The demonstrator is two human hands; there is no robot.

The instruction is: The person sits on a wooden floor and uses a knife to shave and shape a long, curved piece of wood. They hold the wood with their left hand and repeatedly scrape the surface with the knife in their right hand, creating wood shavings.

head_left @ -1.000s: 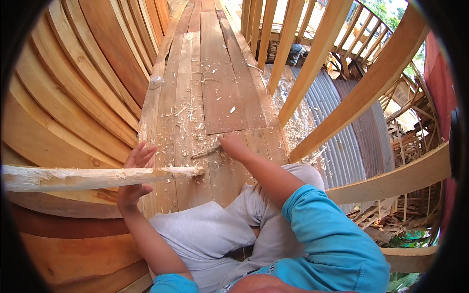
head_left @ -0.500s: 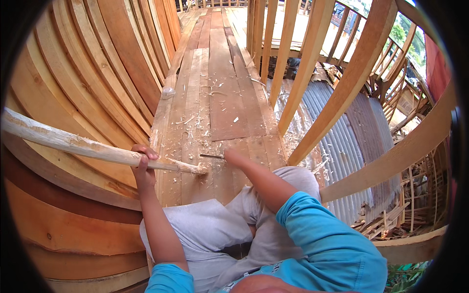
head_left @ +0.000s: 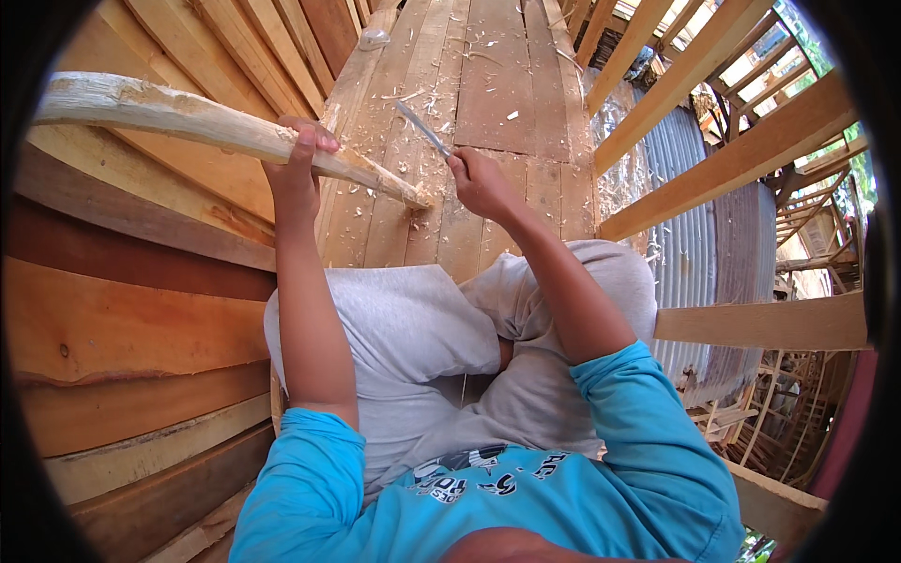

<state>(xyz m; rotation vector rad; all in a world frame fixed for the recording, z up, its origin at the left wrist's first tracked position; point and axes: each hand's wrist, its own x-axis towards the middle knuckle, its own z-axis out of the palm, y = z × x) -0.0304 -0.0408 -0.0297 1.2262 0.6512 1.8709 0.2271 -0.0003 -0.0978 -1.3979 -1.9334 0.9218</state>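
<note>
A long, pale, peeled wooden pole (head_left: 188,120) slants in from the left, its whittled, narrower end resting low over the floorboards. My left hand (head_left: 302,155) is wrapped round it a short way back from that end. In my right hand (head_left: 481,183) is a knife (head_left: 422,128), gripped by its handle, which my fingers mostly hide. Its slim grey blade points up and to the left, apart from the pole. Wood shavings (head_left: 427,174) lie scattered on the boards around the pole's tip.
Wooden planks (head_left: 141,314) line the left side. Slatted wooden railing posts (head_left: 657,178) stand to the right, with corrugated metal roofing (head_left: 683,225) below them. A small clear plastic piece (head_left: 374,38) lies by the left wall on the plank floor (head_left: 497,70). My crossed legs (head_left: 413,314) fill the near middle.
My right hand has lifted and turned the knife, so the blade now points up-left rather than lying flat. The view has tilted, and the pole's far end sits higher in it.
</note>
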